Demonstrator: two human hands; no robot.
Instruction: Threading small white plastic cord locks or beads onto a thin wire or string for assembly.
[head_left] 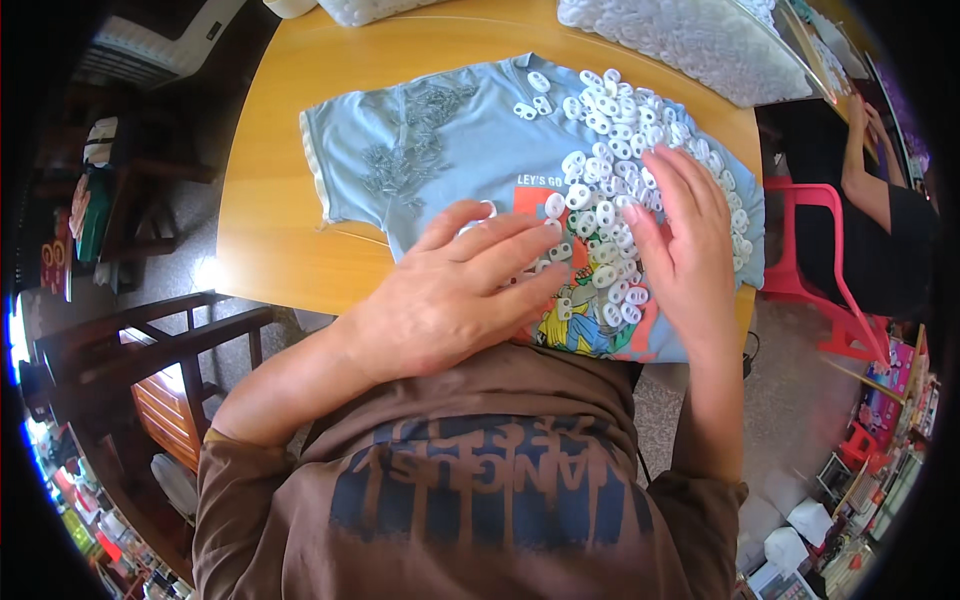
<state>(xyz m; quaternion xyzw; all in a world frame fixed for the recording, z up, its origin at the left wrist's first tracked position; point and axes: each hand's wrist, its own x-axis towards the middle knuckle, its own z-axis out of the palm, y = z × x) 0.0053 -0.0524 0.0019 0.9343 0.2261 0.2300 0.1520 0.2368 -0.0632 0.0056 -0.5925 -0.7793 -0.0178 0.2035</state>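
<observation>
A light blue printed T-shirt [480, 130] is spread over the table. On its right half lies a loose heap of small white oval plastic pieces with two holes [625, 130], like cord stoppers. My left hand [460, 285] hovers low over the shirt's print, fingers stretched out, covering some of the white pieces. At the heap's right side is my right hand [690, 250], its thumb and fingers apart and slightly curved, touching or just above the pieces. Thin greyish metallic bits [410, 150], perhaps small springs, form a second scatter toward the left sleeve.
The wooden table [265, 190] carries a clear container full of white pieces [690, 45] at the far right and another white-filled container [375, 8] at the far edge. A pink plastic chair [810, 240] with a seated person [850, 200] stands to the right. A dark wooden chair [150, 330] is at left.
</observation>
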